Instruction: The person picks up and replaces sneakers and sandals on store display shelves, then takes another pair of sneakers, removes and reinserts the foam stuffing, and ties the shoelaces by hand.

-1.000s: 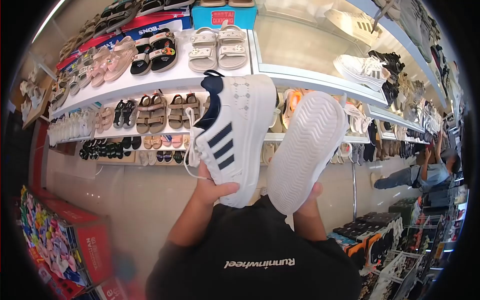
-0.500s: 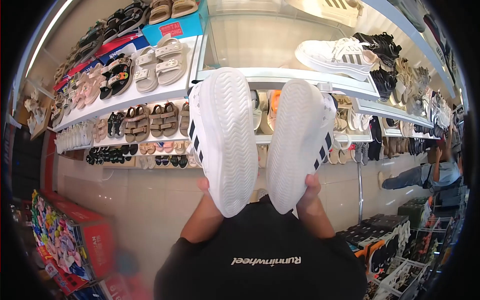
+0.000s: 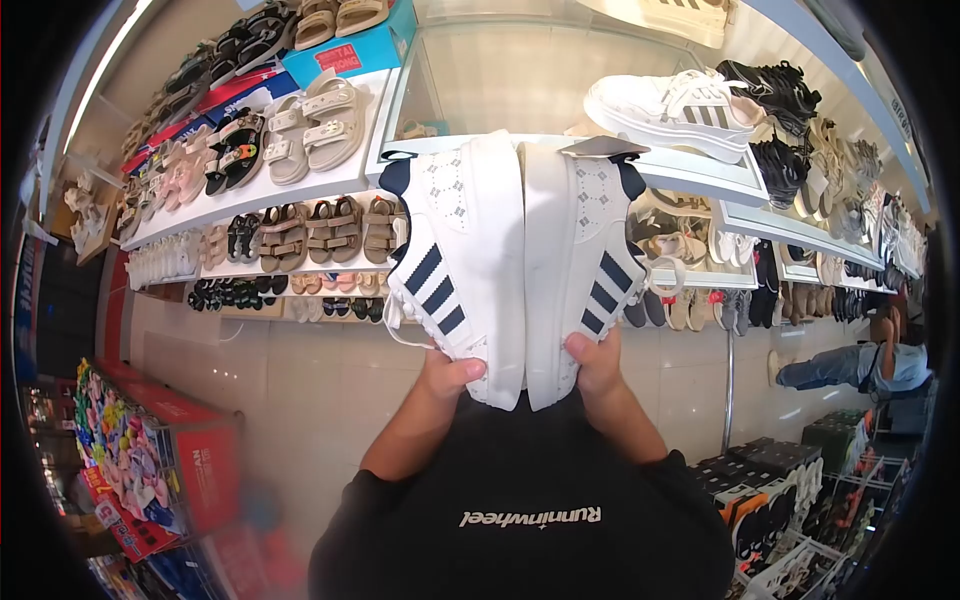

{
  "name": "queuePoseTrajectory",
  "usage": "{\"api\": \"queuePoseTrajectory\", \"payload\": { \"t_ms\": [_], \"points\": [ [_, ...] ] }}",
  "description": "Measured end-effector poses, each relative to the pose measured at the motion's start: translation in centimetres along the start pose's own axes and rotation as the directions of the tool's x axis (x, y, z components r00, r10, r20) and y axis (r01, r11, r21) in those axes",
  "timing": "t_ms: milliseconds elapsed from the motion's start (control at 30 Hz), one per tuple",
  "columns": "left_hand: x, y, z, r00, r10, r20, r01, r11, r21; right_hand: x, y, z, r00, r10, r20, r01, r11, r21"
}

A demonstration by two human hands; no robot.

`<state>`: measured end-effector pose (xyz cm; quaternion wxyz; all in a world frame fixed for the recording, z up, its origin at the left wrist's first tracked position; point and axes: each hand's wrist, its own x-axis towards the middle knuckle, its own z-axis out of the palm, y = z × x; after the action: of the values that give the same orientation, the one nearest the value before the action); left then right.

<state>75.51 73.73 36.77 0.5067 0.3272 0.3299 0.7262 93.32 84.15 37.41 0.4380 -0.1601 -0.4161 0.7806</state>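
My left hand [image 3: 455,373] is closed around the toe end of a white sneaker [image 3: 452,215] with navy stripes. In my right hand [image 3: 594,361] is the matching white sneaker [image 3: 588,215], also gripped near its toe. The two shoes are held up side by side, soles facing each other and touching or nearly so. Their heels point away toward the shelf, and small grey patterns show on the uppers. A loose lace hangs from the left shoe. Both thumbs lie on the shoes' sides; the other fingers are mostly hidden.
Ahead stands a white shelf [image 3: 320,185] carrying sandals [image 3: 328,122]. Another white striped sneaker [image 3: 672,110] rests on the display to the right. A person [image 3: 860,366] is at far right. Red bins [image 3: 200,465] stand lower left, shoe boxes [image 3: 750,475] lower right.
Both sneakers have rotated from soles facing me to sole against sole, showing their striped sides. My hands have moved closer together.
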Motion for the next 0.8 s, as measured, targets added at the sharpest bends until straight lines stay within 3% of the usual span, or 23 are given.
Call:
{"api": "queuePoseTrajectory", "payload": {
  "t_ms": [200, 300, 500, 600, 800],
  "points": [
    [-0.1, 0.7, -1.0, 0.997, 0.072, -0.006, -0.072, 0.997, -0.003, 0.9, 0.5, 0.5, 0.999, -0.016, 0.041, 0.016, 1.0, 0.011],
    [-0.6, 0.9, -2.9, 0.994, 0.056, 0.094, -0.049, 0.995, -0.083, 1.0, 0.7, 0.5, 0.997, 0.001, 0.081, -0.001, 1.0, -0.003],
    [-1.0, 2.8, -4.4, 0.98, 0.09, 0.179, -0.091, 0.996, -0.006, 1.1, 0.7, 0.7, 0.995, -0.004, 0.104, 0.01, 0.999, -0.054],
    [-2.3, 3.2, -5.1, 0.991, 0.1, 0.091, -0.101, 0.995, 0.002, 1.2, 0.7, 0.7, 0.993, -0.016, 0.12, 0.026, 0.997, -0.079],
    [-3.6, 5.3, -8.3, 0.989, 0.115, 0.096, -0.142, 0.928, 0.346, 1.2, 0.4, 0.0, 0.989, -0.068, 0.131, 0.091, 0.98, -0.176]
  ]
}}
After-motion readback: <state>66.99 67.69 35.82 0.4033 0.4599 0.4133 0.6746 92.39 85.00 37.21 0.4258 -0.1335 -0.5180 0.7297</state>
